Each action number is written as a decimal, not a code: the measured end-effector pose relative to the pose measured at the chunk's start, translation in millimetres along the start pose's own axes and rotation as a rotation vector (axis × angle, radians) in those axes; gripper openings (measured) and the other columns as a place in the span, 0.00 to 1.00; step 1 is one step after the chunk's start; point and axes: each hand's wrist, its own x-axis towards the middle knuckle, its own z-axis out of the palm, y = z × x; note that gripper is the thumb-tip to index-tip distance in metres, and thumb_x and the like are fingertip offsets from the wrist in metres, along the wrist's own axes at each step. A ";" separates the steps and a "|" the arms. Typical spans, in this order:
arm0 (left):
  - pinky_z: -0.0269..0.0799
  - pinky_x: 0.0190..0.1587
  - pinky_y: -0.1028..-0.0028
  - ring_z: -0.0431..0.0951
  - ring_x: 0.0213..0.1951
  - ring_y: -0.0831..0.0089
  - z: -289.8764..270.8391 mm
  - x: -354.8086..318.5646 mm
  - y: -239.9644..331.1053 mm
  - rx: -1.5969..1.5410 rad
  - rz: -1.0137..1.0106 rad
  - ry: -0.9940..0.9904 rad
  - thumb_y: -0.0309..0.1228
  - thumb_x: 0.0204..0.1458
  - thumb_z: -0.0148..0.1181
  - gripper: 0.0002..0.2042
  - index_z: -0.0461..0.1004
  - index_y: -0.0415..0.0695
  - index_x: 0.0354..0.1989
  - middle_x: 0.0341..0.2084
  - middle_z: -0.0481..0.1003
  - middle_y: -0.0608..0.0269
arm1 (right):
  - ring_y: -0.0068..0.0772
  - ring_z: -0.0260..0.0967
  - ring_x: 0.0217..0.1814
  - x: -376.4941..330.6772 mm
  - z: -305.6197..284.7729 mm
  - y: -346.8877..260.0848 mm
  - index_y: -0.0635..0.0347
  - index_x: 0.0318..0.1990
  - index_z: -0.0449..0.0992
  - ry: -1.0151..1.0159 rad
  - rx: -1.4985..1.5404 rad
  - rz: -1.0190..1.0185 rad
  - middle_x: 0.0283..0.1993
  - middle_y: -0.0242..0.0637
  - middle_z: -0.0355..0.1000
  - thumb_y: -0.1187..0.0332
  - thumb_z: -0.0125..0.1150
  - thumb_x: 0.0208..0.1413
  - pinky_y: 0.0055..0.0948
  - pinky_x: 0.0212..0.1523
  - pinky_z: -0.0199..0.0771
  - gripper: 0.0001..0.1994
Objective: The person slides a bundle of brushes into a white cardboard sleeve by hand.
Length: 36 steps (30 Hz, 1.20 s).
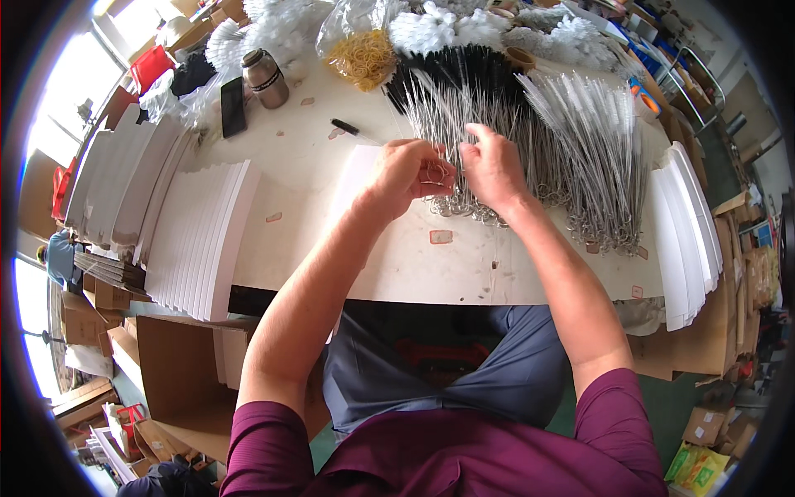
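My left hand [407,172] is closed around a thin wire brush. Its black bristle tip [344,127] sticks out to the left, and a wire loop shows at my fingers. Just to the right, my right hand [494,171] is over the near part of a pile of wire brushes, thumb and forefinger apart; its other fingers are mostly hidden. The black-bristled brushes [464,74] lie with bristles away from me and metal loop ends toward me. Beside them on the right lies a heap of pale-bristled brushes [592,149].
Folded white card strips [199,232] stand at the table's left, with more white strips [686,240] at the right edge. Farther back are a dark phone [234,108], a metal flask [264,79] and a bag of yellow rubber bands [362,60]. An open carton [182,373] stands below left.
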 end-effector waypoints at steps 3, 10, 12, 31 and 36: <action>0.85 0.37 0.61 0.81 0.27 0.65 -6.4 7.5 3.9 -0.188 -0.038 -0.073 0.30 0.61 0.55 0.09 0.76 0.36 0.41 0.26 0.78 0.55 | 0.62 0.80 0.43 -4.8 -6.7 -3.8 0.72 0.52 0.76 0.113 0.000 0.047 0.38 0.61 0.79 0.68 0.57 0.62 0.50 0.47 0.80 0.16; 0.85 0.32 0.60 0.77 0.20 0.68 -1.2 8.4 6.0 0.075 0.010 0.030 0.30 0.63 0.55 0.11 0.76 0.33 0.44 0.18 0.72 0.60 | 0.55 0.79 0.44 -6.5 -19.2 -13.0 0.69 0.48 0.76 0.016 -0.345 -0.010 0.40 0.55 0.78 0.64 0.60 0.61 0.45 0.47 0.80 0.15; 0.86 0.30 0.61 0.77 0.20 0.67 1.6 7.6 7.8 0.095 0.043 0.038 0.29 0.62 0.55 0.11 0.76 0.31 0.43 0.18 0.70 0.60 | 0.51 0.76 0.49 4.6 -13.9 -9.4 0.67 0.47 0.75 0.199 -0.438 -0.216 0.43 0.52 0.76 0.61 0.62 0.60 0.42 0.50 0.78 0.16; 0.74 0.24 0.71 0.71 0.14 0.72 -17.2 -129.4 32.1 0.132 0.313 -0.025 0.36 0.69 0.49 0.16 0.76 0.32 0.42 0.10 0.60 0.68 | 0.43 0.78 0.38 21.9 2.6 25.4 0.61 0.49 0.77 0.322 -0.120 -0.203 0.40 0.43 0.79 0.63 0.66 0.58 0.39 0.39 0.80 0.15; 0.74 0.23 0.71 0.72 0.13 0.70 -5.3 -149.4 -0.2 0.230 0.162 -0.143 0.34 0.69 0.46 0.16 0.74 0.31 0.44 0.08 0.57 0.70 | 0.15 0.65 0.28 -47.5 -56.8 -52.3 0.69 0.56 0.74 -0.425 1.327 0.255 0.48 0.45 0.78 0.57 0.59 0.68 0.17 0.27 0.67 0.22</action>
